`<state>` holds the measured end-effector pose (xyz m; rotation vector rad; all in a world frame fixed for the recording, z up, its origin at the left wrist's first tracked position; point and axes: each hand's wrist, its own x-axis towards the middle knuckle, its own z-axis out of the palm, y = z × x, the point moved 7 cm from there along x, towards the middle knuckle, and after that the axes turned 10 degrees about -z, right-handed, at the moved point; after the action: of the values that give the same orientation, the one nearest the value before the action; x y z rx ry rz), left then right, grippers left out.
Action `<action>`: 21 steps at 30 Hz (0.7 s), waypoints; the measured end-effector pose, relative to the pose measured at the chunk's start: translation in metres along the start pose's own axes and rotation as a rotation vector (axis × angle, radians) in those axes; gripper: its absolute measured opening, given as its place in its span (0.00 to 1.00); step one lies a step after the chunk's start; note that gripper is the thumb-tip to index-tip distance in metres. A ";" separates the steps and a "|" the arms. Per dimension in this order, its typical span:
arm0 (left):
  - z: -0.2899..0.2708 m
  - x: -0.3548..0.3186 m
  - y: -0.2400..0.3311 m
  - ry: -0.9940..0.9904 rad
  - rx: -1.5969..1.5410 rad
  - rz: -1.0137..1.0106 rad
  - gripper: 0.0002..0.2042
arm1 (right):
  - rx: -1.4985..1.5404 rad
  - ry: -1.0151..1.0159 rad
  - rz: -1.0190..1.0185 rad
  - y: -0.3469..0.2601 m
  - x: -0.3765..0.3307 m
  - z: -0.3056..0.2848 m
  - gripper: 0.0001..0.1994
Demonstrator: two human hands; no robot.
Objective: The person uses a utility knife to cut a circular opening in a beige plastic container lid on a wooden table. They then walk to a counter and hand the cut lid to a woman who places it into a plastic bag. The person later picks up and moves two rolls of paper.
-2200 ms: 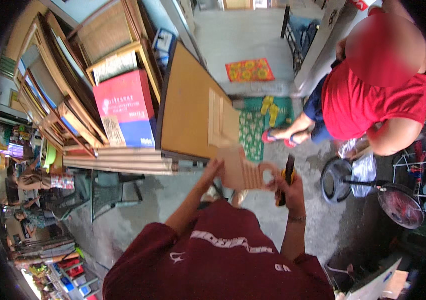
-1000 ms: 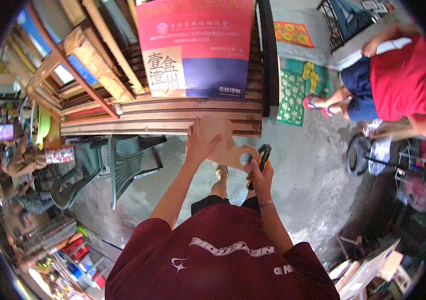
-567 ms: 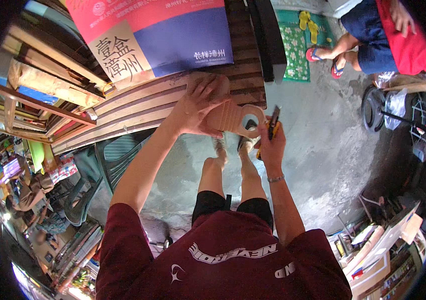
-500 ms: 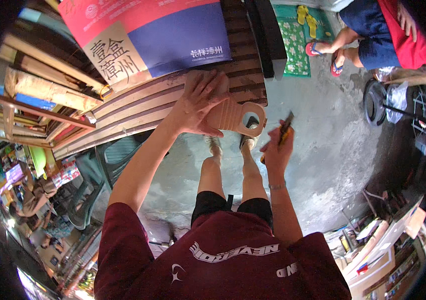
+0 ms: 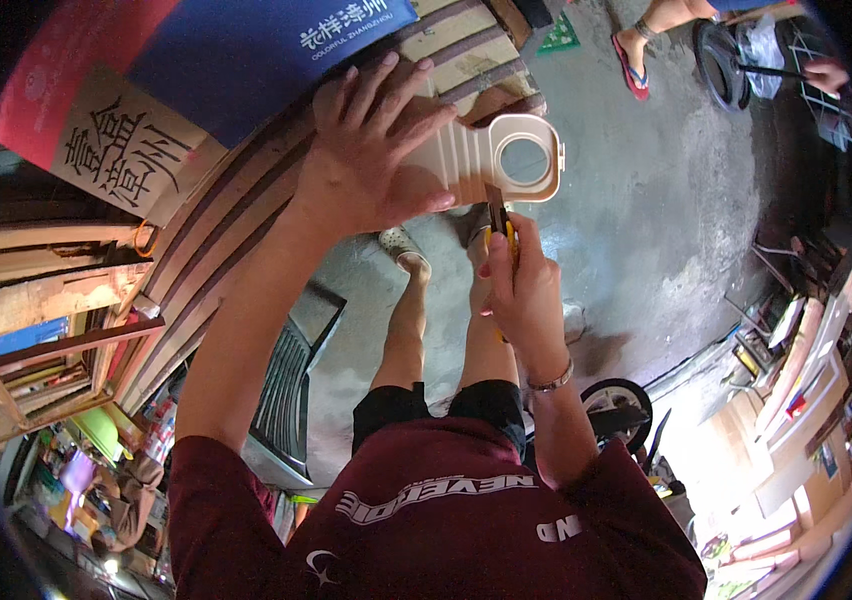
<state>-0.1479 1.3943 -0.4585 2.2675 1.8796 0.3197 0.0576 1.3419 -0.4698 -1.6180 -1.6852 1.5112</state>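
Beige cardboard piece with a rounded end and a round cut-out hole (image 5: pixel 506 160), upper centre of frame, resting on the edge of a stack of wooden slats (image 5: pixel 246 240). Ribbed, corrugated face up. Left hand (image 5: pixel 371 150) lies flat on it, fingers spread, pressing it down. Right hand (image 5: pixel 521 285) just below, clenched around a yellow-handled utility knife (image 5: pixel 499 225); blade tip meets the lower edge of the cardboard beside the hole.

To do this cut well, by my reading: keep the left palm weight steady, fingers away from the blade line; draw the knife shallow, following the edge.

Red-and-blue printed board (image 5: pixel 196 70) at upper left. Grey concrete floor (image 5: pixel 646 220) right; another person's sandalled foot (image 5: pixel 636 50) at the top.
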 end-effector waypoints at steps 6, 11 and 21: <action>0.001 -0.004 -0.004 0.040 -0.005 0.025 0.46 | -0.140 0.042 -0.156 -0.006 0.002 0.000 0.10; -0.003 -0.003 -0.002 0.012 -0.042 0.031 0.52 | -0.220 0.003 -0.121 -0.007 0.004 0.001 0.10; -0.004 0.000 -0.005 0.005 -0.083 0.023 0.51 | -0.152 0.023 -0.074 -0.001 0.001 0.004 0.11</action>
<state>-0.1536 1.3949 -0.4556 2.2376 1.8083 0.3993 0.0534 1.3417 -0.4709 -1.6214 -1.8655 1.3529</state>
